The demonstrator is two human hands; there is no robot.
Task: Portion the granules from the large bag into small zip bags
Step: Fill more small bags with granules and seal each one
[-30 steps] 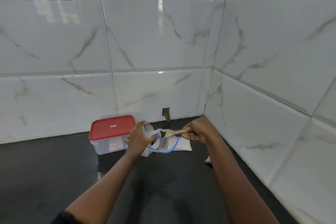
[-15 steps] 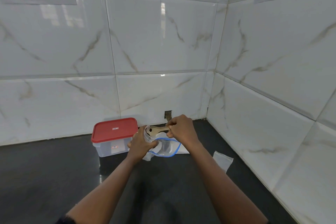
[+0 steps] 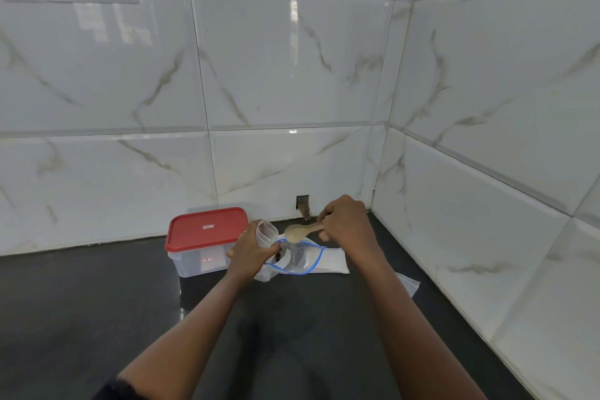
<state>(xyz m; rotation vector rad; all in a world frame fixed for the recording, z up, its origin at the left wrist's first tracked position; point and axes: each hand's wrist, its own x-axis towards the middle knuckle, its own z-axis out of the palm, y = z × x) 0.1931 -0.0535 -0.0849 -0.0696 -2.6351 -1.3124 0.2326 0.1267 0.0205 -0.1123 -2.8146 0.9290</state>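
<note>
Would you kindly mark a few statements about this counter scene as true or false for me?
1. The right hand holds a wooden spoon. True.
2. The spoon rests on the counter. False: it is held up above the large bag.
3. The left hand grips a small zip bag. True.
4. The red-lidded container stands open. False: its lid is on.
5. The large bag lies left of the container. False: it lies to its right.

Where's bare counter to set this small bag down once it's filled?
Widest bare counter lies left of the red-lidded container. Another patch lies between the forearms, nearer than the large bag. Crowded: from container to right wall, with left hand, right hand, spoon and a spare flat bag.
</note>
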